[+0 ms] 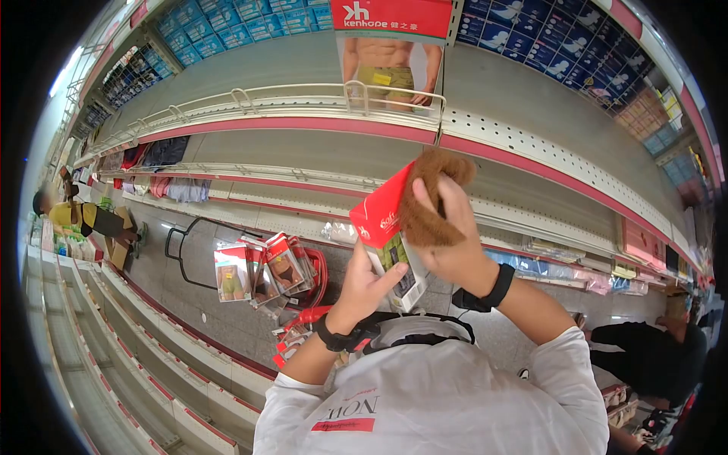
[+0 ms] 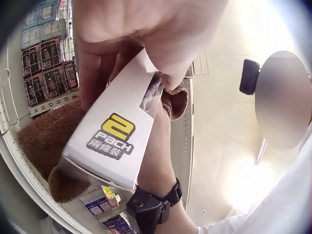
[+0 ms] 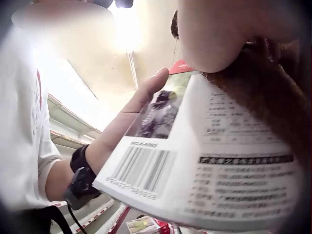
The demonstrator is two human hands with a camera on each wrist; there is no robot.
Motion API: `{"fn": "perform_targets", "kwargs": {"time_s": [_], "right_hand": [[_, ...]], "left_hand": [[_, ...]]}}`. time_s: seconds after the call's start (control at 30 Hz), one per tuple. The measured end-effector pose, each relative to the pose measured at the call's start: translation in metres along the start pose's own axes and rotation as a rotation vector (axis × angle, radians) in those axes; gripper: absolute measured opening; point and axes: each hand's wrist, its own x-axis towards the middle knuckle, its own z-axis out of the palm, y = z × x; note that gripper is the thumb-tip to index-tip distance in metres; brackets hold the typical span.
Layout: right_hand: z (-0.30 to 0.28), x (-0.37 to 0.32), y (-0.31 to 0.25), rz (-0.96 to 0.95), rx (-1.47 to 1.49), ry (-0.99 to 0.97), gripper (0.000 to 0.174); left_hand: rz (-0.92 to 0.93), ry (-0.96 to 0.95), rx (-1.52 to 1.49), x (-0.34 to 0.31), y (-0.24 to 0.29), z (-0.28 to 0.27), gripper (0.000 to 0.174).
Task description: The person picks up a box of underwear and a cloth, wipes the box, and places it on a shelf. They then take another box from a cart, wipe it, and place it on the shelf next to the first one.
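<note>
My left hand (image 1: 359,287) grips a red and white underwear box (image 1: 381,211) by its lower part, thumb across the front. In the left wrist view the white side of the box reads "2 Pack". My right hand (image 1: 456,254) holds a fuzzy brown cloth (image 1: 426,224) against the back and upper edge of the box. The right wrist view shows the printed back panel with a barcode (image 3: 142,168), partly covered by the cloth. The box is tilted in front of the shelf.
Several similar underwear boxes (image 1: 282,265) lie in a red basket (image 1: 317,267) below. One underwear box (image 1: 390,57) stands on the upper shelf behind a wire rail (image 1: 288,92). Folded clothes (image 1: 165,154) lie on a lower shelf. Other people are at far left and right.
</note>
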Motion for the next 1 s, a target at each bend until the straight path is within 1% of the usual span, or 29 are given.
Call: {"fn": "perform_targets", "kwargs": {"time_s": [0.03, 0.07, 0.1, 0.17, 0.2, 0.23, 0.3, 0.33, 0.37, 0.43, 0.47, 0.5, 0.57, 0.6, 0.63, 0.67, 0.7, 0.73, 0.77, 0.8, 0.83, 0.87, 0.9, 0.97, 1.0], "right_hand": [[0.000, -0.003, -0.006, -0.039, -0.012, 0.014, 0.072], [0.003, -0.011, -0.009, -0.069, 0.046, -0.036, 0.074], [0.000, -0.014, -0.012, -0.071, 0.047, -0.035, 0.074], [-0.011, -0.015, -0.011, -0.146, 0.190, -0.258, 0.075], [-0.014, -0.016, -0.003, -0.175, 0.226, -0.360, 0.067], [-0.016, -0.015, 0.007, -0.180, 0.227, -0.360, 0.067], [-0.017, -0.017, 0.024, -0.166, 0.451, -0.434, 0.056], [-0.016, -0.019, 0.022, -0.086, 0.417, -0.431, 0.047], [-0.016, -0.022, 0.018, -0.090, 0.417, -0.430, 0.047], [-0.016, -0.022, 0.005, -0.095, 0.248, -0.087, 0.048], [-0.009, -0.025, 0.002, -0.041, 0.287, -0.008, 0.051], [-0.002, -0.028, 0.000, -0.041, 0.286, -0.006, 0.051], [0.007, -0.032, -0.003, 0.089, 0.504, 0.059, 0.048], [0.006, -0.033, -0.002, 0.090, 0.504, 0.063, 0.048], [0.003, -0.035, 0.000, -0.018, 0.313, -0.024, 0.049], [0.001, -0.037, 0.001, -0.122, 0.121, -0.110, 0.049], [0.000, -0.038, 0.002, -0.119, 0.119, -0.106, 0.049], [-0.001, -0.038, 0.003, -0.198, 0.106, -0.133, 0.050], [-0.001, -0.039, 0.004, -0.277, 0.091, -0.160, 0.051], [0.001, -0.041, 0.006, -0.313, 0.056, -0.165, 0.054], [0.002, -0.047, 0.002, -0.312, 0.056, -0.165, 0.054], [0.005, -0.053, -0.005, -0.326, 0.024, -0.231, 0.055], [0.007, -0.055, -0.010, -0.340, -0.008, -0.298, 0.057], [0.006, -0.044, -0.020, -0.364, 0.005, -0.287, 0.059], [0.005, -0.041, -0.024, -0.351, 0.025, -0.304, 0.059]], "left_hand": [[0.026, 0.004, -0.004, 0.001, -0.002, 0.001, 0.056], [0.051, 0.008, -0.008, 0.002, -0.004, 0.002, 0.058], [0.053, 0.009, -0.006, 0.001, -0.006, 0.000, 0.058], [0.032, 0.017, -0.079, 0.003, -0.007, -0.005, 0.062], [-0.011, -0.013, -0.134, 0.002, -0.005, -0.009, 0.064], [-0.008, -0.011, -0.132, 0.001, -0.003, -0.011, 0.064], [0.023, -0.020, -0.167, -0.003, 0.001, -0.013, 0.064], [0.028, -0.019, -0.164, -0.004, 0.000, -0.014, 0.064], [0.069, -0.012, -0.122, -0.006, -0.002, -0.013, 0.064], [0.111, -0.007, -0.079, -0.006, -0.002, -0.013, 0.064], [0.168, 0.001, -0.072, -0.006, -0.001, -0.014, 0.064], [0.224, 0.010, -0.066, -0.006, 0.001, -0.014, 0.064], [0.239, 0.042, -0.048, -0.006, 0.008, -0.014, 0.062], [0.254, 0.073, -0.030, -0.005, 0.011, -0.014, 0.060], [0.255, 0.067, -0.028, -0.003, 0.012, -0.014, 0.060], [0.224, 0.160, -0.092, -0.001, 0.013, -0.014, 0.057], [0.192, 0.255, -0.156, 0.001, 0.014, -0.014, 0.054], [0.225, 0.262, -0.178, 0.005, 0.013, -0.017, 0.050], [0.225, 0.258, -0.177, 0.006, 0.012, -0.019, 0.050], [0.196, 0.301, -0.191, 0.007, 0.011, -0.022, 0.051], [0.164, 0.345, -0.205, 0.007, 0.009, -0.023, 0.052], [0.157, 0.334, -0.138, 0.008, 0.006, -0.023, 0.052], [0.158, 0.334, -0.137, 0.006, 0.006, -0.020, 0.052], [0.088, 0.335, -0.093, 0.003, 0.012, -0.010, 0.052], [0.043, 0.342, -0.128, 0.003, 0.015, -0.010, 0.051]]}}
